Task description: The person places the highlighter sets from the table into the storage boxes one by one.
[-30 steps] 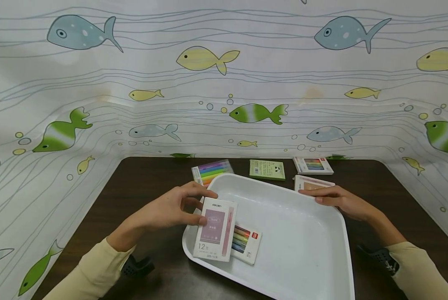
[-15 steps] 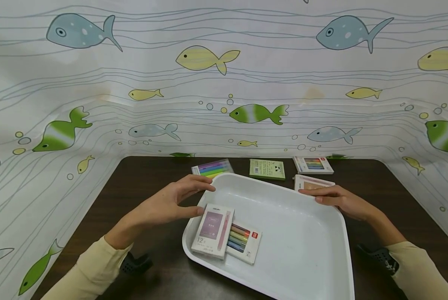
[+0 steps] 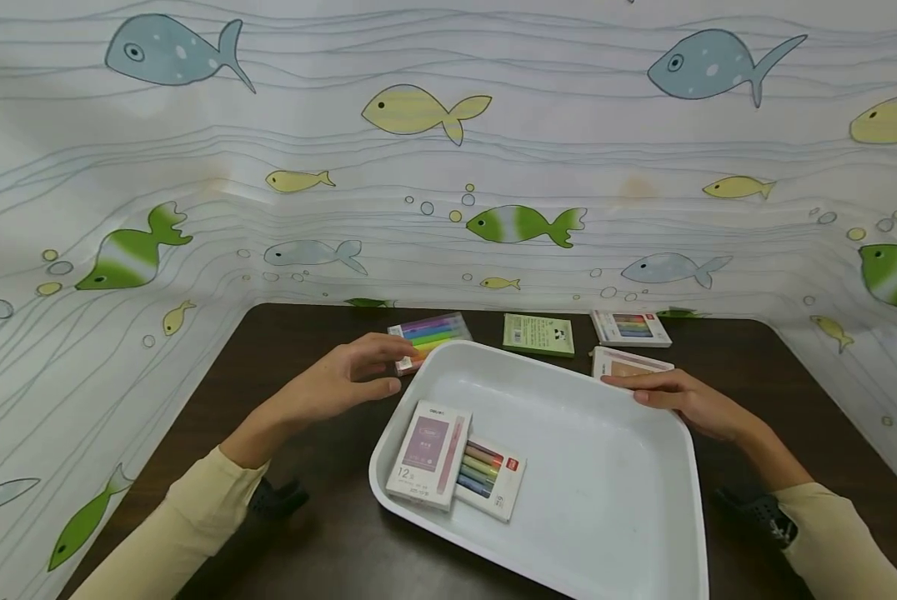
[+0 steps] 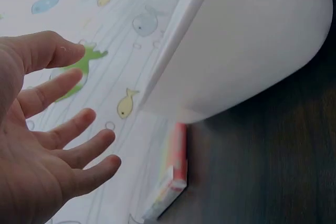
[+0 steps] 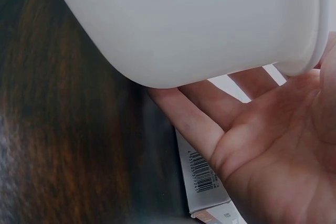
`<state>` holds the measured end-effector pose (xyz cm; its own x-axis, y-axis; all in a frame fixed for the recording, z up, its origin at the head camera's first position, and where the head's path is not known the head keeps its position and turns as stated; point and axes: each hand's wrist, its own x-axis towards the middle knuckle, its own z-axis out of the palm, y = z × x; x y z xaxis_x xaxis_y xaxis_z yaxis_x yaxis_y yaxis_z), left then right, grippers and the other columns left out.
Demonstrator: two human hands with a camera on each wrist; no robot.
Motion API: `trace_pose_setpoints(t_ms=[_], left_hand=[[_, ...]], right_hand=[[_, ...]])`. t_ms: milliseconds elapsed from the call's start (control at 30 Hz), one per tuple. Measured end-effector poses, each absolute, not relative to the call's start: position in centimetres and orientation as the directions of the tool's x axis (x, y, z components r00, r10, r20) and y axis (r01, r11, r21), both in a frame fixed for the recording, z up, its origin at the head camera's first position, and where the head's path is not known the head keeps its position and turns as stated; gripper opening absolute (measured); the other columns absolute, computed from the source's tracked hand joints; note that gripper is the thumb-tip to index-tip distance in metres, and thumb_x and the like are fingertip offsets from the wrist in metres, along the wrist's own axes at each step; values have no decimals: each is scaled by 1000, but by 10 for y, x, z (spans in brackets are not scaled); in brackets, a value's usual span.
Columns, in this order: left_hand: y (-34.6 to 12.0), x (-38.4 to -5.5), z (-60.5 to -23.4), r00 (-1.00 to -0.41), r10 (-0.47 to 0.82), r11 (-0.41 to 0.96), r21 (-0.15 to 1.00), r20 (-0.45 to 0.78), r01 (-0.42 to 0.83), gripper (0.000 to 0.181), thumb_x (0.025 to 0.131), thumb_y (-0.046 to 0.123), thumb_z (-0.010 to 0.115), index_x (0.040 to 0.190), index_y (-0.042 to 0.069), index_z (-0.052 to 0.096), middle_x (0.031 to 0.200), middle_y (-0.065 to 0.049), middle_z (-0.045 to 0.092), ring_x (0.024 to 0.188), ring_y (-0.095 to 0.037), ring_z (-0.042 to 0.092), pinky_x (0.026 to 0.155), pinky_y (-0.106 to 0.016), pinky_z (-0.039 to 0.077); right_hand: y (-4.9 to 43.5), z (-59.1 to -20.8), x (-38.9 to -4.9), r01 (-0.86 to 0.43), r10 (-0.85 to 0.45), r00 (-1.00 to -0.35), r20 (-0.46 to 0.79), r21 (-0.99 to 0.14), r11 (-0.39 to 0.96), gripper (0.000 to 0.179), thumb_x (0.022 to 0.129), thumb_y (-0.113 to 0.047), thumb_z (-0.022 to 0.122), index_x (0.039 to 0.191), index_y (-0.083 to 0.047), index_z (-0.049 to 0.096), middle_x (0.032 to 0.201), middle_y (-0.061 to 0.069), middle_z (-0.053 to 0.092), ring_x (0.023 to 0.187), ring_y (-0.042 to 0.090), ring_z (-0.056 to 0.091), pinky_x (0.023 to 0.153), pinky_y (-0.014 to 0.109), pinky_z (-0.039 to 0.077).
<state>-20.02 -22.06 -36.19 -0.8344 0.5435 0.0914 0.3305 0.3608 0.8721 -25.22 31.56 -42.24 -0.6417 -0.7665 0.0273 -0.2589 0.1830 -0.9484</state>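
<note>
Left hand [image 3: 343, 377] relaxed near marker pack [image 3: 435, 336], pens [image 3: 429, 329] running left-right; right hand [image 3: 692, 404] gripping tray [image 3: 591, 475].

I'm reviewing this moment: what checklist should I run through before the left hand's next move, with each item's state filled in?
1. Left hand holds nothing: ok, its fingers are spread.
2. Right hand on the tray: ok, it grips the rim.
3. Crayon box inside the tray: ok.
4. Purple-fronted box flat on the tray floor: cannot tell; it covers one side of the crayon box.
5. Marker pack in the tray: not ok, it lies outside, by the far left corner.
</note>
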Motion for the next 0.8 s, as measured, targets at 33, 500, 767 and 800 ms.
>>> trace_pose_setpoints(t_ms=[33,500,767,800], left_hand=[[-221,-201,-362,-836,541,363,871,93,332,50,99,26,71,146,20,55,146,1,48,136,-33,47,107,-55,40],[-233,-227,-377,-883,462,386,877,85,287,48,100,24,69,145,13,55,147,-12,47,133,-41,48,99,-53,46],[-240,-249,-387,-887,450,442,837,103,321,47,100,18,69,146,17,56,149,-11,43,136,-42,43,103,-57,44],[-241,-251,-388,-886,451,457,825,108,333,49,100,19,69,147,16,55,150,-11,43,137,-42,42,103,-57,43]], right_hand=[[316,-422,-252,-261,-766,-642,30,-948,181,43,109,1,39,151,3,44,161,21,29,133,19,53,92,44,55],[316,-424,-256,-287,-746,-666,22,-930,228,41,109,-3,42,149,1,50,160,34,17,144,8,34,93,40,54],[316,-423,-256,-290,-745,-666,28,-930,225,41,109,-4,41,148,1,50,159,36,16,144,5,34,92,42,55],[316,-424,-255,-290,-746,-665,28,-931,224,41,109,-4,41,148,1,50,159,36,16,143,4,35,91,43,55]])
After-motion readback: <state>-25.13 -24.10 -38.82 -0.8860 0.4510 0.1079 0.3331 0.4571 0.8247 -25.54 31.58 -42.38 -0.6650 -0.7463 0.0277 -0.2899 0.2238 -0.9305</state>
